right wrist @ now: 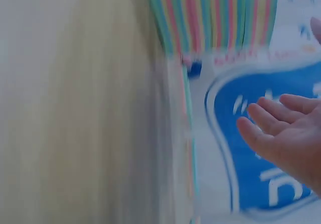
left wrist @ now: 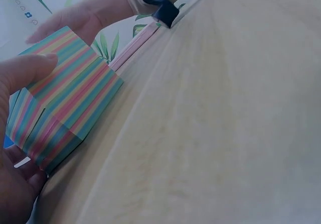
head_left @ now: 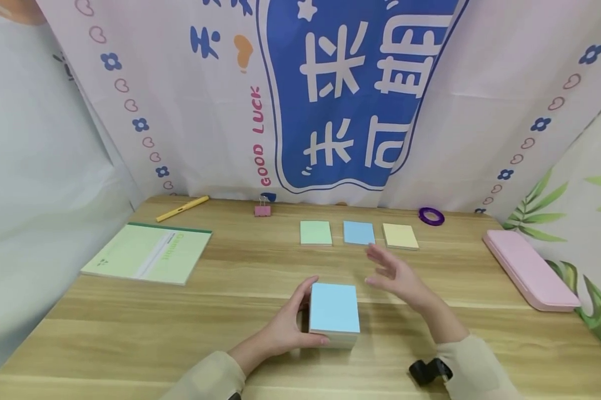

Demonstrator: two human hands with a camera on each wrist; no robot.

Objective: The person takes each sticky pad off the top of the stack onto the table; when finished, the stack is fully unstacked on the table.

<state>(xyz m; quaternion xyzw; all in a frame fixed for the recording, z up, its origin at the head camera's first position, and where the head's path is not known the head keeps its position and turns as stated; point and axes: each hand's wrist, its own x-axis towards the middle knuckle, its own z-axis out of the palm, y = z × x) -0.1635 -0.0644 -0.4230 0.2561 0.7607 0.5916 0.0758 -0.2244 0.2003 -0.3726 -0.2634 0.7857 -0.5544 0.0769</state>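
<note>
My left hand (head_left: pixel 285 328) grips a tall block of sticky notes (head_left: pixel 334 308) from its left side, thumb on the near face and fingers round the far one. The block's top sheet is light blue. In the left wrist view its sides (left wrist: pixel 75 103) show pink, yellow, green and blue stripes. To the right, my right hand (head_left: pixel 397 280) is raised with nothing in it, apart from the block, its fingers (right wrist: pixel 271 121) extended. Behind the hands lie three thin sticky note pads in a row: green (head_left: pixel 316 233), blue (head_left: pixel 359 233) and yellow (head_left: pixel 400 236).
On the left lies a pale green notebook (head_left: pixel 130 253), with a yellow pen (head_left: pixel 183 209) behind it. A pink binder clip (head_left: pixel 263 210) and a purple tape ring (head_left: pixel 431 216) lie along the back. At the right is a pink case (head_left: pixel 530 269). A printed cloth (head_left: pixel 205 122) hangs behind the table.
</note>
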